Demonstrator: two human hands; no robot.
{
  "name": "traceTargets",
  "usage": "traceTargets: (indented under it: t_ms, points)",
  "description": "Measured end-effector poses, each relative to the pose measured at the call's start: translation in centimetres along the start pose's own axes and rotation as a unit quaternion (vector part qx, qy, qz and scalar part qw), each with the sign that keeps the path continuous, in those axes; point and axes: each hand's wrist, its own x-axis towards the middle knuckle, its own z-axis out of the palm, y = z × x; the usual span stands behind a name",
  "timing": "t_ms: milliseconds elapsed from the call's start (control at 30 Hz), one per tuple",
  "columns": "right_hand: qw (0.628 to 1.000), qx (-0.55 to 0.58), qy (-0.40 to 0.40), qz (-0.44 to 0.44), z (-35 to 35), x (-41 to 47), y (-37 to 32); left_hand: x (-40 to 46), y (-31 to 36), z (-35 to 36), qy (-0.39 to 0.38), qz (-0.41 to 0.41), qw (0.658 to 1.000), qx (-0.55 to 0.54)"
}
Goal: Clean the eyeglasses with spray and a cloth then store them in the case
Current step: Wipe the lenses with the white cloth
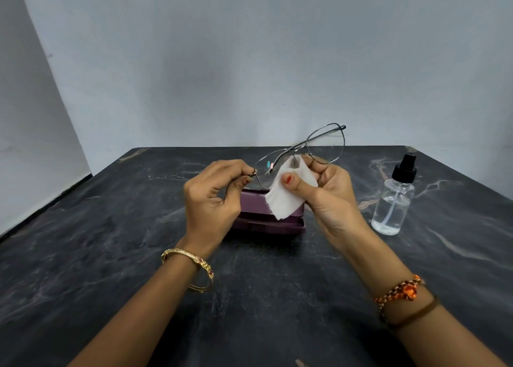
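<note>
Thin metal-framed eyeglasses [326, 141] are held up above the table, tilted with their right side higher. My left hand [213, 197] pinches the frame's left corner at the hinge. My right hand [330, 197] presses a white cloth [286, 200] against the lens nearest it, thumb on the near side of the cloth. A closed purple glasses case [258, 222] lies on the table right under both hands, partly hidden by them. A clear spray bottle [394, 202] with a black nozzle stands upright to the right of my right hand.
The dark marble-patterned table [111, 241] stands against a plain grey wall [249, 61]. Its far edge runs just behind the case and bottle. Bangles sit on my left wrist and a woven band on my right.
</note>
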Motion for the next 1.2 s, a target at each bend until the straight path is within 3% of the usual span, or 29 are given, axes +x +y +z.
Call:
traceTargets:
  t_ms: [200,533,667,800,1200]
  points:
    - [0.999,-0.028,0.011,-0.021,-0.8,0.4,0.2,0.0,-0.4,-0.1,0.015,-0.056,0.997,-0.059]
    - [0.987,-0.078,0.140,-0.002,-4.6,2.0,0.2,0.1,-2.1,-0.1,0.059,-0.130,0.983,-0.117]
    - [0.953,-0.178,0.240,0.044,-6.2,2.3,0.8,-0.1,-2.7,0.0,0.076,-0.147,0.979,-0.117]
    - [0.914,-0.299,0.273,0.023,-7.1,2.5,1.3,-0.2,-3.0,0.0,0.090,-0.153,0.977,-0.118]
    - [0.821,-0.528,0.205,0.068,-7.5,2.5,1.7,0.0,-3.0,-0.2,0.130,-0.178,0.968,-0.121]
